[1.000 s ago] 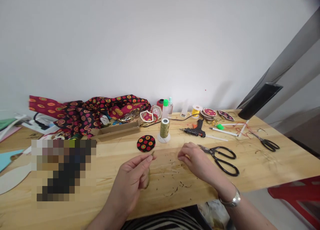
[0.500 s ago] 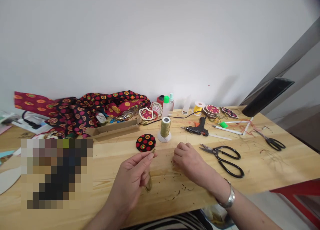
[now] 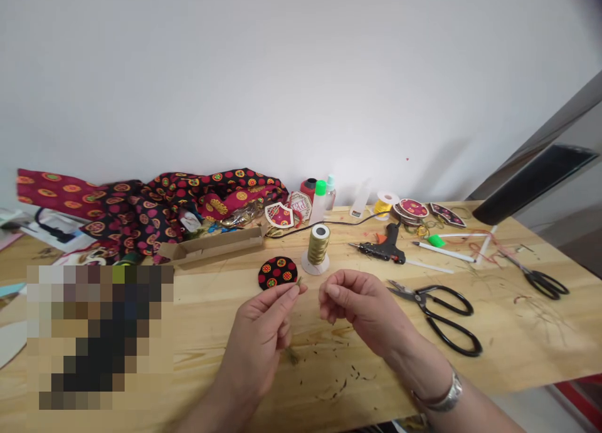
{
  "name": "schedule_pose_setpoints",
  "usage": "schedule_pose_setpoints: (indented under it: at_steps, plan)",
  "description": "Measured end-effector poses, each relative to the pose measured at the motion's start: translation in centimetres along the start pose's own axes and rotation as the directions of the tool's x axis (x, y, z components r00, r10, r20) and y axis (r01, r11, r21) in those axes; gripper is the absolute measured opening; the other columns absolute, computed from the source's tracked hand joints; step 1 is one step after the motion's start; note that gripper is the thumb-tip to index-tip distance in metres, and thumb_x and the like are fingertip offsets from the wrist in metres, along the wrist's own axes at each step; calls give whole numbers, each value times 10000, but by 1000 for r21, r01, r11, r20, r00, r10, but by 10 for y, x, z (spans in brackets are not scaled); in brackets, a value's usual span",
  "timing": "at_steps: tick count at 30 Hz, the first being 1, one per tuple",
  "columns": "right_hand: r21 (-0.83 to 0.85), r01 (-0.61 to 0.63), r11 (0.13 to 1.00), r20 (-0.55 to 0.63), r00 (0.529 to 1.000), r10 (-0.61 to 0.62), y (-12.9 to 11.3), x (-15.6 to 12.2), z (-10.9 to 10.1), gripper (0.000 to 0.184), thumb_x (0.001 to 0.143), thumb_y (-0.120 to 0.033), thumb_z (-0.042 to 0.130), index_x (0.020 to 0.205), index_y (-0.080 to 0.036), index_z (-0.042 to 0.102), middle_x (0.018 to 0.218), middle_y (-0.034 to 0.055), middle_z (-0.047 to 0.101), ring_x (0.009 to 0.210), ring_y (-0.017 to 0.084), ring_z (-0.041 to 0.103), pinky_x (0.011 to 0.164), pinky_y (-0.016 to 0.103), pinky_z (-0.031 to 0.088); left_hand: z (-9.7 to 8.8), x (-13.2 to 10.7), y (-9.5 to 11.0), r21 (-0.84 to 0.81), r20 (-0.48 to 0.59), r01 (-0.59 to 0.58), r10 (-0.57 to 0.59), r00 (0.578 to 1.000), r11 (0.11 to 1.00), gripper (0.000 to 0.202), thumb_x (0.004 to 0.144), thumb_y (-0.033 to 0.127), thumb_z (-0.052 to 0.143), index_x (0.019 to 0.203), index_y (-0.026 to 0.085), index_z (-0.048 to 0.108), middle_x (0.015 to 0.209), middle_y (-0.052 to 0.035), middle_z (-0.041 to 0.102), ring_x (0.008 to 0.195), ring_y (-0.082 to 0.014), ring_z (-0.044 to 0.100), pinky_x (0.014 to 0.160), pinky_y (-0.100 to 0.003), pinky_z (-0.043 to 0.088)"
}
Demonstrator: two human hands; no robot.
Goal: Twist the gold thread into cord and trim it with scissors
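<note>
My left hand (image 3: 263, 323) pinches gold thread (image 3: 300, 282), likely steadying it, spool (image 3: 318, 247) just beyond; whether my right hand (image 3: 360, 302) grips anything, I can't tell.

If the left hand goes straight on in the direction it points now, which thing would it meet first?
Probably the spool of gold thread, which stands ahead of the left hand. The right hand is close beside that line, and depth is unclear.
</note>
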State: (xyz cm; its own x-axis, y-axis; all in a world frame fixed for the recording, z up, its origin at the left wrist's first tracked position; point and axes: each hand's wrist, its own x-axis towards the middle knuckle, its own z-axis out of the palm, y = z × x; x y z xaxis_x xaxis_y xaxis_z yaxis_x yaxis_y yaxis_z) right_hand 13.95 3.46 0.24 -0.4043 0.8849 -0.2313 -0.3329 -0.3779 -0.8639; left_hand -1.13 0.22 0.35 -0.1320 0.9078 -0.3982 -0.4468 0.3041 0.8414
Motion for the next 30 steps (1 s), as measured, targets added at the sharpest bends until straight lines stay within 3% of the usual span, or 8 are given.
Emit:
schedule_pose_setpoints:
  at_steps: [5,10,12,15,17,21,24,30]
  plan:
    - [66,70,995,-83,994,-65,6,-5,11,238,669,-310,734,641,-133,577,513,-54,474,446,43,338,460,207,234,1,-3,-3,-35,16,-11,11,1000,999,217,673,314,745,791,132,726,412,104,305,402,-36,208,375,-164,183]
    - [-338,145,930,-214,950,-226,-11,-17,-16,225,754,-350,650,683,-143,599,536,-43,447,493,73,344,481,229,244,-3,-4,0,-65,-25,-22,20,999,998,205,644,277,762,781,131,721,446,107,304,414,-29,206,373,-151,193]
    - [-521,176,835,-253,903,-348,-20,-21,-33,242,795,-368,599,676,-159,570,548,-46,415,507,83,330,488,235,246,-3,-4,1,-78,-41,-31,28,999,996,197,636,263,764,776,131,718,470,105,309,422,-29,222,371,-144,206]
    - [-763,142,630,-311,774,-552,-27,-25,-53,341,857,-378,504,581,-178,488,521,-48,354,494,96,312,490,250,251,-2,-5,2,-95,-37,-21,17,999,995,187,632,252,764,768,133,715,481,108,291,423,-29,227,366,-137,220]
    - [-887,110,449,-229,739,-633,-25,-25,-59,398,872,-349,485,512,-183,449,533,-23,395,524,117,376,525,268,303,-1,-5,2,-102,-36,-13,9,999,995,182,628,247,766,761,135,712,483,108,288,423,-28,229,363,-133,224]
    - [-963,227,144,124,851,-510,-8,-22,-49,130,833,-148,514,837,-178,641,917,77,590,866,198,519,760,330,408,-1,-4,1,-111,-32,-9,5,999,994,172,636,241,763,760,134,710,483,110,278,423,-27,228,363,-129,223]
    - [-971,237,35,214,924,-318,8,-17,-31,159,837,-103,519,874,-183,652,873,67,616,875,206,495,762,332,394,-1,-5,1,-115,-24,-10,8,1000,993,170,643,238,762,765,131,712,484,110,273,421,-26,237,368,-135,226]
    - [-896,288,-337,366,910,-194,34,-6,-19,142,840,-134,543,710,-170,585,773,64,590,817,219,435,675,350,307,-1,-3,1,-111,-21,5,-7,1000,994,202,622,246,776,761,116,711,467,108,297,414,-22,236,371,-144,206]
